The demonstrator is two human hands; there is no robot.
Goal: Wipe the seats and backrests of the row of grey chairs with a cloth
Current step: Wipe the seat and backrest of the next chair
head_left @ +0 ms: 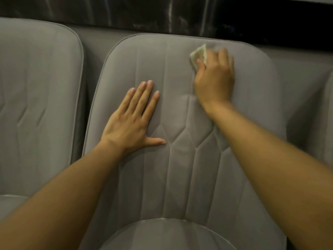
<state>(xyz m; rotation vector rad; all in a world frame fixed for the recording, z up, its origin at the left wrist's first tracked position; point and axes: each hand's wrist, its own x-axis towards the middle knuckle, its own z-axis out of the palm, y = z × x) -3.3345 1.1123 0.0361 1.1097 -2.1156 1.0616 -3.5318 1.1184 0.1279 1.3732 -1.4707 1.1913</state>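
At the far left is the left backrest, in grey, soft-looking fabric with sewn lines and a rounded, piped edge. A narrow dark gap separates it from the middle backrest, which is of the same grey fabric. Its long vertical seams meet in angular shapes near the centre, and its upper corners are rounded.

The left hand lies flat on the left half of this backrest. Its fingers are straight and close together, the thumb is spread to the side, and it holds nothing. The fabric between the two hands is bare.

Further right, near the top edge, a small pale crumpled cloth is pressed against the backrest. The right hand covers most of it, with fingers curled over it. This hand is a little blurred.

At the bottom the curved back edge of the seat shows between the forearms. At the right border only a thin strip of the right backrest is visible. Above the chairs runs a dark, glossy wall with a marble-like pattern.
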